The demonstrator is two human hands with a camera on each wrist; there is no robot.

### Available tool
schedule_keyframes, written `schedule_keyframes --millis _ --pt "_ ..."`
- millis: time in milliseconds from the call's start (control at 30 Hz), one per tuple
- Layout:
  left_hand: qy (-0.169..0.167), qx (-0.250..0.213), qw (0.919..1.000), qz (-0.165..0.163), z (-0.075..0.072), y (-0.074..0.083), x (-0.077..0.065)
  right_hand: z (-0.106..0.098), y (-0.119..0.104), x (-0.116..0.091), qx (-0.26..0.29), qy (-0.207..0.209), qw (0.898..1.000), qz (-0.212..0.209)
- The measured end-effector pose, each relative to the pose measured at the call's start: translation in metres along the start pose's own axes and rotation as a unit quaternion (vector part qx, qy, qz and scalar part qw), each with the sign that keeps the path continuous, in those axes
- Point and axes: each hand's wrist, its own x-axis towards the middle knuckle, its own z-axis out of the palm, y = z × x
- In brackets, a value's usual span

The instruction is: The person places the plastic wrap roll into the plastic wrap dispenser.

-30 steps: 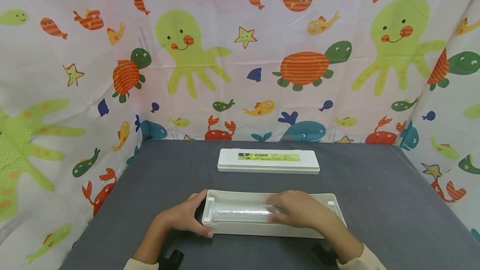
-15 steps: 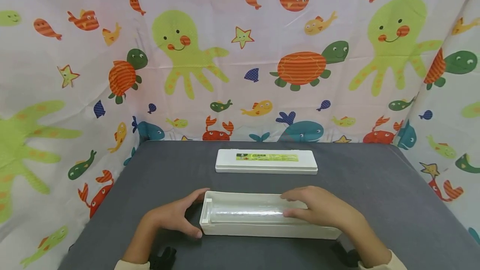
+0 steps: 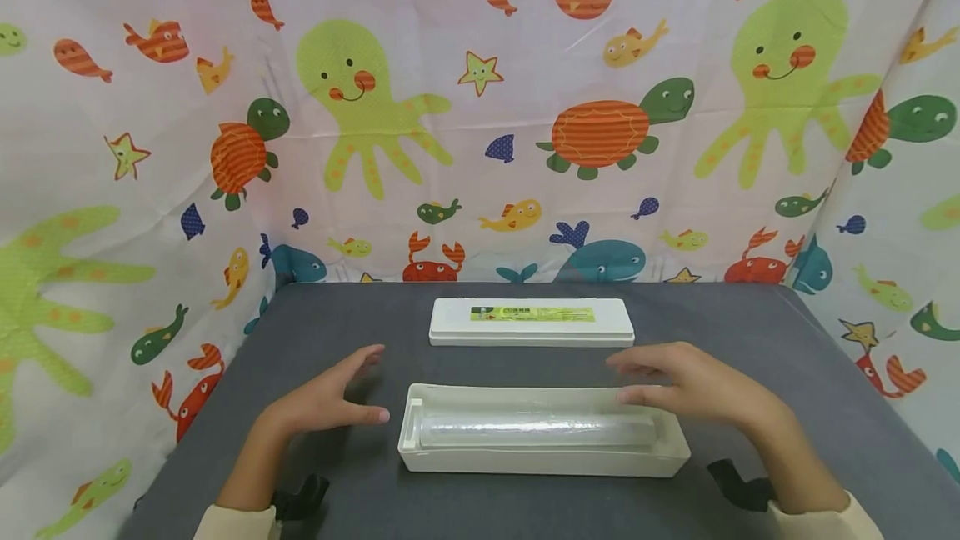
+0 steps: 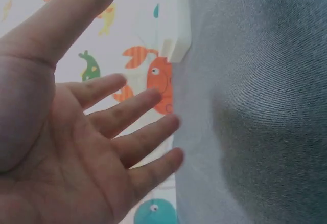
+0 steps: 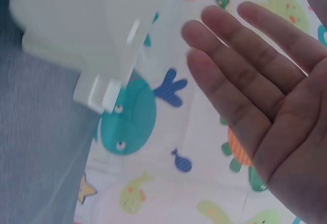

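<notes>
A long off-white box [image 3: 543,462] lies open on the table in the head view. Inside it rests a clear, shiny roll [image 3: 536,429], which looks like cling film. My left hand [image 3: 322,398] hovers left of the box, fingers spread, holding nothing; its bare palm [image 4: 82,152] faces the left wrist camera. Over the box's right back corner is my right hand [image 3: 690,386], fingers extended and thumb apart, with nothing in it. The right wrist view shows a pale, blurred part of the box [image 5: 82,29] away from the straight fingers [image 5: 225,86].
Behind the box lies a white lid [image 3: 532,333] with a yellow-green label. Dark grey cloth covers the table [image 3: 750,340]. A curtain [image 3: 465,132] printed with sea animals stands along the back and both sides. Dark straps [image 3: 738,486] sit at the wrists.
Both hands have come away from the box: the left has moved left and up off its end, the right has moved right off the roll. The roll now shows along its full length.
</notes>
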Motion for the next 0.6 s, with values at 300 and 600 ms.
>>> schedule_keyframes --millis 300,600 --pt "0.042 0.057 0.9968 -0.036 -0.002 -0.006 0.031 -0.023 0.024 0.006 -0.060 0.067 0.991 0.102" --pt "0.029 0.085 0.9941 -0.061 -0.006 -0.005 0.061 -0.025 0.052 0.021 -0.044 0.046 0.988 0.144"
